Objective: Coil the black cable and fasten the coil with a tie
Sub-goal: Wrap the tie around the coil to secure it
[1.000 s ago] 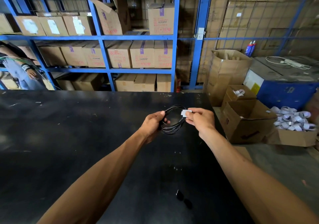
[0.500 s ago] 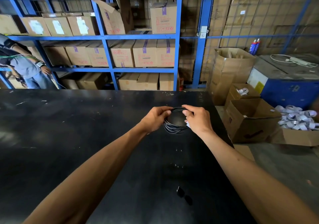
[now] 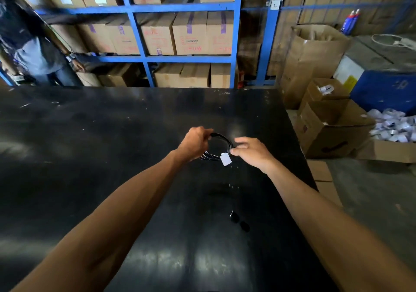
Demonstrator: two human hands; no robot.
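The black cable (image 3: 225, 139) is wound into a small coil held above the black table (image 3: 112, 156). My left hand (image 3: 195, 142) grips the coil's left side with its fingers closed around the strands. A white tag (image 3: 225, 158) hangs from the coil's lower right part. My right hand (image 3: 250, 151) is at the coil's right side, fingers partly spread, with fingertips touching the cable just above the tag. Whether it pinches the cable I cannot tell.
Two small dark bits (image 3: 239, 220) lie on the table nearer to me. Open cardboard boxes (image 3: 328, 132) stand on the floor right of the table, one holding white pieces (image 3: 394, 127). Blue shelving (image 3: 180, 59) with cartons is behind. A person (image 3: 33, 51) stands at far left.
The white tag was in my right hand's fingers, then hidden behind that hand; it now hangs free below the coil. My right hand has loosened and its fingers have spread. The view tilted down.
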